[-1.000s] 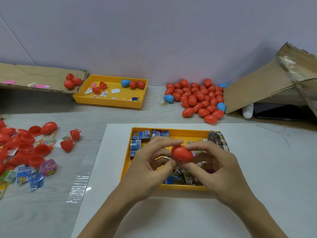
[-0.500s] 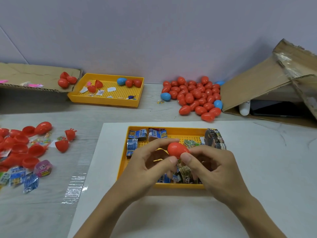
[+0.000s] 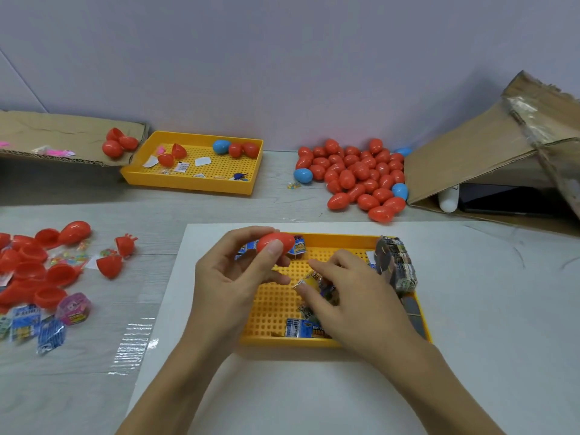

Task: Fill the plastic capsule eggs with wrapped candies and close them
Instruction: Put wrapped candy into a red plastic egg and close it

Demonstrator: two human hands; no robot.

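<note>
Open halves (image 3: 34, 271): red shells piled at the left edge, loose candies (image 3: 28, 328) below them, all waiting for a turn.
Left hand (image 3: 232, 284): up above the tray's upper left, thumb and fingers clamped on a closed red egg (image 3: 276, 243).
Egg: looks shut, so it's ready to go. My call is to check the seam is snapped all round, then send it to the heap.
Tray (image 3: 276, 309): yellow, centre frame, candies scattered inside.
Right hand (image 3: 348, 296): down in the tray, fingertips curled on a wrapped candy (image 3: 306, 282); pinch one only, lift clean.
Heap (image 3: 354, 177): finished eggs, upper right.
</note>
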